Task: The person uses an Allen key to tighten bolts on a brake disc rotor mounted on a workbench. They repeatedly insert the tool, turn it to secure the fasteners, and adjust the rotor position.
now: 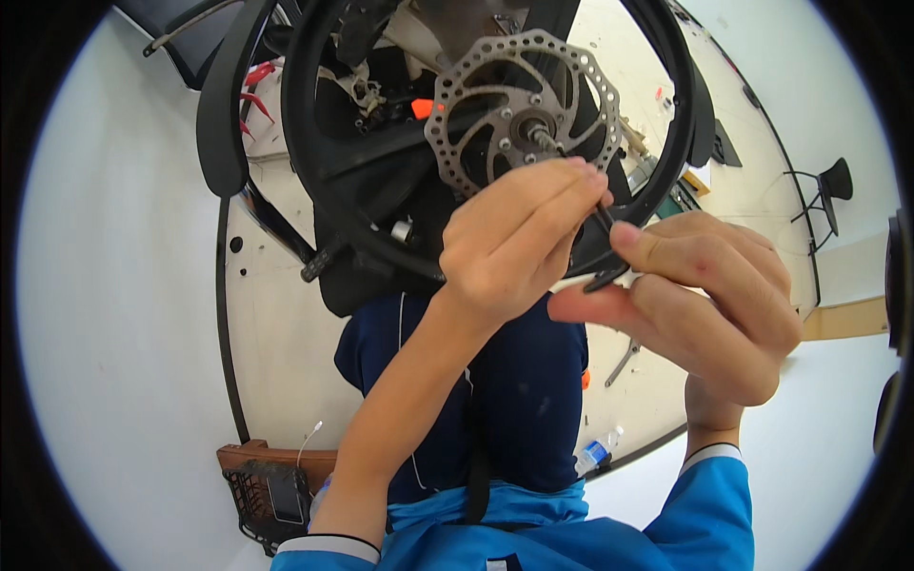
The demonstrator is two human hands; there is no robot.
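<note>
A black spoked wheel [307, 143] is in front of me, with a silver perforated brake disc [447, 124] on its hub. A silver spiral-looking piece [541, 138] sticks out of the hub centre toward my fingers. My left hand [519, 233] is closed, its fingers pinched together beside the hub around a thin dark rod [604, 217]. Lower right of it, my right hand [705, 295] grips the rod's bent dark outer end between thumb and fingers. My left fingers hide where the rod meets the hub.
A black armchair [221, 133] carries the wheel above my knees. Red-handled tools [259, 100] are at the left. A plastic bottle [598, 452] lies at lower right, and a black basket [262, 504] stands lower left. Farther right is a black chair [836, 181].
</note>
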